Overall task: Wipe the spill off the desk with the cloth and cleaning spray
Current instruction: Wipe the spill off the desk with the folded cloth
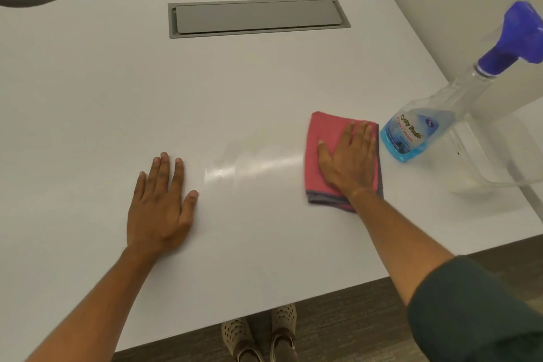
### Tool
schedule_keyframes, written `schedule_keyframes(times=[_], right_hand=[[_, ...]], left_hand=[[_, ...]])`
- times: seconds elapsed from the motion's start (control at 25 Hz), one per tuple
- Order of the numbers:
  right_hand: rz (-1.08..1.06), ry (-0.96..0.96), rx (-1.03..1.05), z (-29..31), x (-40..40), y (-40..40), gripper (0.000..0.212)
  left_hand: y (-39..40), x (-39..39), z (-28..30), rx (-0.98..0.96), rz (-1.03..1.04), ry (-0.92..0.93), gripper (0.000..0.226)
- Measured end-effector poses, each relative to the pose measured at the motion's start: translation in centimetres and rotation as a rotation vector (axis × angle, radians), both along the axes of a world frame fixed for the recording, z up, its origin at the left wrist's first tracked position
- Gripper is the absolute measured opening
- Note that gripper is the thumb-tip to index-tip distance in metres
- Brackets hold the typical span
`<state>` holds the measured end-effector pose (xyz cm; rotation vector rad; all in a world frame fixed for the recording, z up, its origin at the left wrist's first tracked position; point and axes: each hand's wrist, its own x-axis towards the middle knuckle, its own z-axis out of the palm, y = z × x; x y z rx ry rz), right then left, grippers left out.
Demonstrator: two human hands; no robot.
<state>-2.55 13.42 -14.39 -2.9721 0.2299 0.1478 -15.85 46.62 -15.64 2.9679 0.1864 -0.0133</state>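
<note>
On desk [88,97], spray bottle [411,138], blue liquid

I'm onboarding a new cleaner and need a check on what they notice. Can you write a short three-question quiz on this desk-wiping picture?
1. True or false: the right hand lies flat on the pink cloth.
2. Where does the spray bottle stand? A) left of the cloth B) right of the cloth C) on the grey hatch
3. What does the left hand rest on?

Key: 1 true; 2 B; 3 the bare desk, open and flat, beside a shiny wet streak.
</note>
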Motion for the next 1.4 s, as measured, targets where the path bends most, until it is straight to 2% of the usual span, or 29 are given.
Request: schedule_keyframes(times=[0.12, 0.24, 0.48, 0.56, 0.64, 0.8, 0.88, 0.96, 1.04, 1.16, 1.24, 1.4], right_hand=[[0.14, 0.005, -0.054, 0.1, 2.9, 1.7, 0.088], [0.365, -0.009, -0.051, 0.1, 2.1, 4.2, 0.087], [0.752, 0.04, 0.052, 1.2, -9.8, 5.6, 0.087], [0.683, 0.064, 0.06, 1.3, -12.6, 3.5, 0.086], [0.488, 0.033, 0.052, 1.0, -12.4, 1.9, 0.086], [0.23, -0.006, 0.017, 0.2, -6.3, 4.0, 0.088], [0.265, 0.004, 0.018, 0.3, -3.7, 6.8, 0.088], [0.42, 0.004, 0.011, 0.3, -4.0, 9.7, 0.085], [0.598, 0.005, 0.023, 0.5, -7.0, 11.0, 0.084], [0.794, 0.071, 0.063, 1.4, -12.2, 8.7, 0.085], [0.762, 0.069, 0.043, 1.4, -13.4, 6.1, 0.085], [0.4, 0.024, 0.027, 0.6, -9.6, 5.8, 0.084]], left_hand=[[0.1, 0.0, -0.1, -0.001, -0.001, -0.012, 0.07], [0.1, 0.0, -0.1, -0.009, -0.004, -0.01, 0.07], [0.3, -0.1, 0.1, -0.025, -0.012, -0.008, 0.073], [0.4, -0.1, 0.1, -0.028, -0.016, -0.004, 0.073], [0.3, -0.2, 0.2, -0.021, -0.008, -0.005, 0.072], [0.2, 0.0, 0.2, -0.019, -0.002, -0.006, 0.07], [0.1, 0.0, 0.2, -0.011, -0.006, -0.003, 0.07], [0.2, 0.0, 0.0, -0.013, -0.009, -0.007, 0.07], [0.4, -0.1, 0.0, -0.02, -0.015, -0.006, 0.071], [0.5, -0.1, -0.1, -0.028, -0.022, -0.014, 0.071], [0.6, -0.1, 0.0, -0.035, -0.016, -0.017, 0.07], [0.2, -0.1, -0.1, -0.017, -0.001, -0.014, 0.07]])
